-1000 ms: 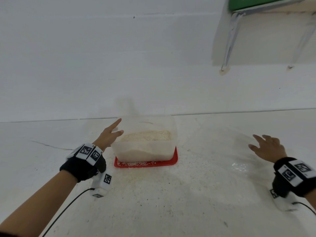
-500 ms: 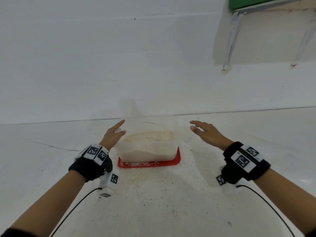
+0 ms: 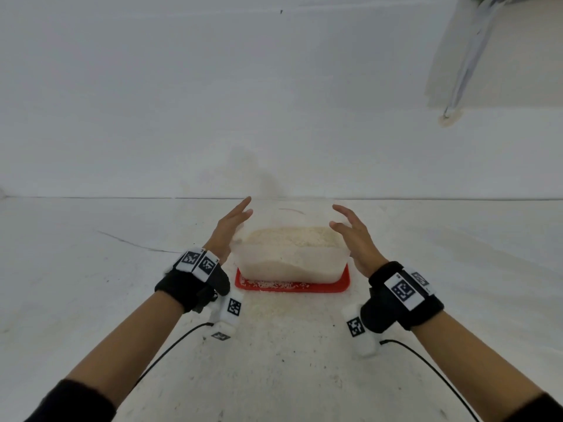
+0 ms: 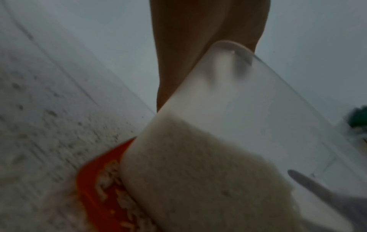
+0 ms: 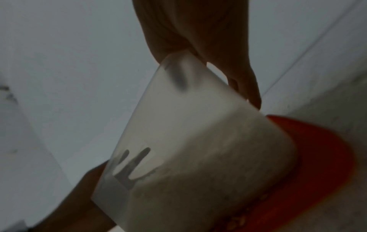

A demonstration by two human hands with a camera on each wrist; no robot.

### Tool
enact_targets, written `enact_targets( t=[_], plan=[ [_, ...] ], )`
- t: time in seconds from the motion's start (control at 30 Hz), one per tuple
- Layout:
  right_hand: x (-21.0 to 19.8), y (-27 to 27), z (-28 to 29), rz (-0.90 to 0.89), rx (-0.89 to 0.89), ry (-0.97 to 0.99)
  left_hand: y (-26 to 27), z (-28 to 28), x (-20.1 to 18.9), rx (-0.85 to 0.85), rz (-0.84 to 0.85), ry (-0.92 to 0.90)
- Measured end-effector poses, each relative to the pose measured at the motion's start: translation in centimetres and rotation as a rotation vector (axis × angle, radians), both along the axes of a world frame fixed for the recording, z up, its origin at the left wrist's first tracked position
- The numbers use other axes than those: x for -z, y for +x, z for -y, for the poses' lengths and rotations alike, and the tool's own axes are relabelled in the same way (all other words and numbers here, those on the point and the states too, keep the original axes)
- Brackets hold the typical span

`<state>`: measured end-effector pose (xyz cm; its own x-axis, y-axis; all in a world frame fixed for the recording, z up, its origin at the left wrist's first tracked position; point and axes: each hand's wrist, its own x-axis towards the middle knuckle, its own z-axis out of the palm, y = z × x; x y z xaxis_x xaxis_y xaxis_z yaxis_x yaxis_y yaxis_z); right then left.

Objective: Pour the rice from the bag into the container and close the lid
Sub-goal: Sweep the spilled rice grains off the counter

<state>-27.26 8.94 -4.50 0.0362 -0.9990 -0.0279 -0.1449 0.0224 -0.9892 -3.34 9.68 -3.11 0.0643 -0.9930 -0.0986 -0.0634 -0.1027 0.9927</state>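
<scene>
A clear tub [image 3: 291, 257] stands near the middle of the white worktop [image 3: 274, 360], resting on a red lid [image 3: 341, 286] that lies flat under it and shows along the tub's front and right edges. Rice [image 3: 292, 239] fills the tub to roughly half its height, and loose grains [image 3: 271, 284] are scattered on the lid's front strip and on the worktop just ahead of it. The left hand [image 3: 228, 231] is at the tub's left wall with fingers straight and pointing away from the person; the left wrist view shows its palm [image 4: 198, 47] right against the tub's upper corner [image 4: 228, 51], gripping nothing. The right hand [image 3: 355, 236] is at the tub's right wall, fingers spread and lightly bent, holding nothing; in the right wrist view its fingers [image 5: 246, 81] lie along the tub's rim [image 5: 178, 59], though whether they press on it I cannot tell. Both wrists carry black bands with square printed markers [image 3: 198, 261], and a thin black cable [image 3: 170, 348] trails back from each. Behind the tub the worktop meets a plain white wall [image 3: 213, 102].
</scene>
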Motion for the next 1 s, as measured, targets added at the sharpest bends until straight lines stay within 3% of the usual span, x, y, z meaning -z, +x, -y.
enact_targets(
  t=[0.23, 0.53, 0.8, 1.0],
  plan=[
    [0.4, 1.1, 0.5, 0.231, 0.17, 0.017, -0.1, 0.5, 0.1, -0.027, -0.134, 0.029],
    [-1.3, 2.6, -0.3, 0.192, 0.178, 0.037, 1.3, -0.4, -0.7, -0.093, -0.156, -0.022],
    [-3.0, 7.1, 1.5, 0.17, 0.12, -0.008, 6.3, 0.1, -2.2, -0.103, -0.149, -0.05],
    [-1.9, 11.2, 3.5, 0.153, 0.075, 0.025, 10.1, 1.4, -1.2, -0.174, -0.121, -0.027]
  ],
)
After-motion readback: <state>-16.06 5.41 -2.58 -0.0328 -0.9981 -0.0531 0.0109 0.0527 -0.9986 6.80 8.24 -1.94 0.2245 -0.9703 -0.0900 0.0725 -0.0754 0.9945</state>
